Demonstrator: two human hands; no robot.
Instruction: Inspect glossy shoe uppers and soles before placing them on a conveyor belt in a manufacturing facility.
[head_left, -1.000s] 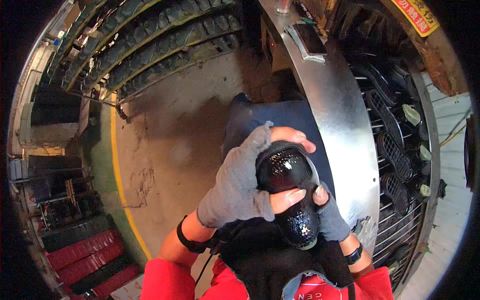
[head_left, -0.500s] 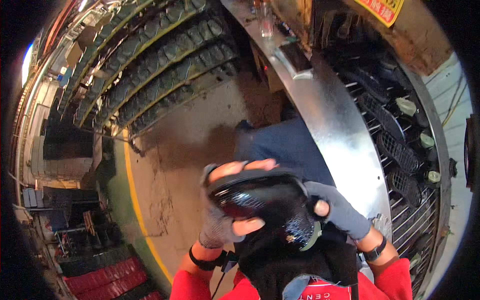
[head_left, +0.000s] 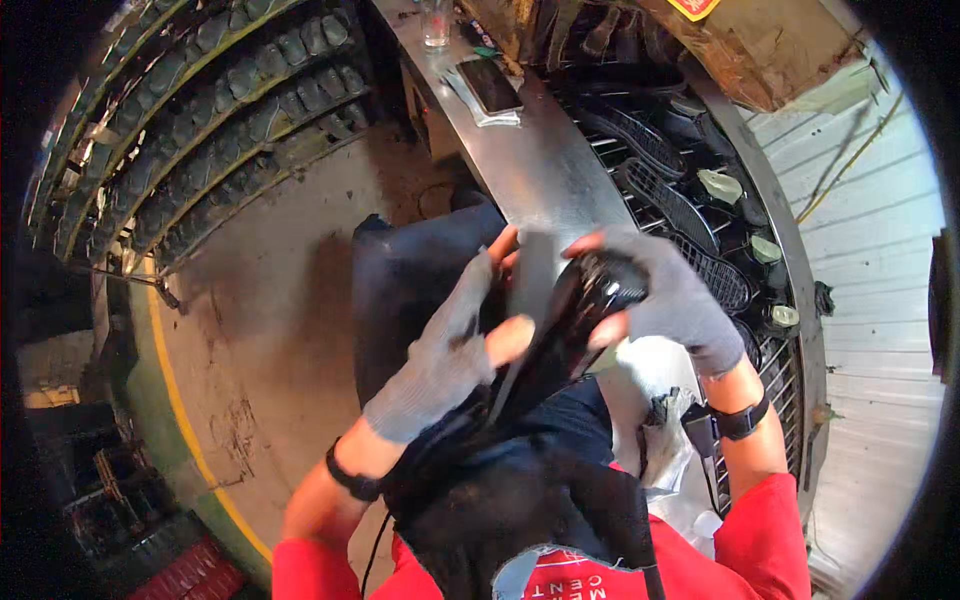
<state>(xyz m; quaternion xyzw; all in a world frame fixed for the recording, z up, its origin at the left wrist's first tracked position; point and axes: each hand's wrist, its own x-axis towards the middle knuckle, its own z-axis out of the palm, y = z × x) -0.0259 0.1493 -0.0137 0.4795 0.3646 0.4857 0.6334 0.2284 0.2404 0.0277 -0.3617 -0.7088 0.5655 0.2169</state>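
A glossy black shoe [head_left: 562, 340] is held tilted between both hands, over my lap and close to the metal bench. My right hand [head_left: 675, 295], in a grey fingertip-less glove, wraps round its shiny rounded end. From the other side my left hand [head_left: 450, 345], gloved the same way, pinches a flat dark grey strip [head_left: 533, 275] that looks like the sole. Motion blurs this strip, and I cannot tell whether it is joined to the shoe. The shoe's lower part merges with my dark apron [head_left: 530, 500].
A metal bench [head_left: 545, 180] curves past on the right, bearing a drinking glass [head_left: 436, 28] and a dark flat object [head_left: 490, 86] on paper. Beyond it, black soles [head_left: 668, 205] lie on a barred rack. Shelves of shoes [head_left: 265, 75] stand far left; crumpled pale material [head_left: 668, 450] lies near my right forearm.
The shoe has turned from lying crosswise to a steep tilt. Both hands have moved up and changed their grip. My view has shifted toward the right, showing more of the wall.
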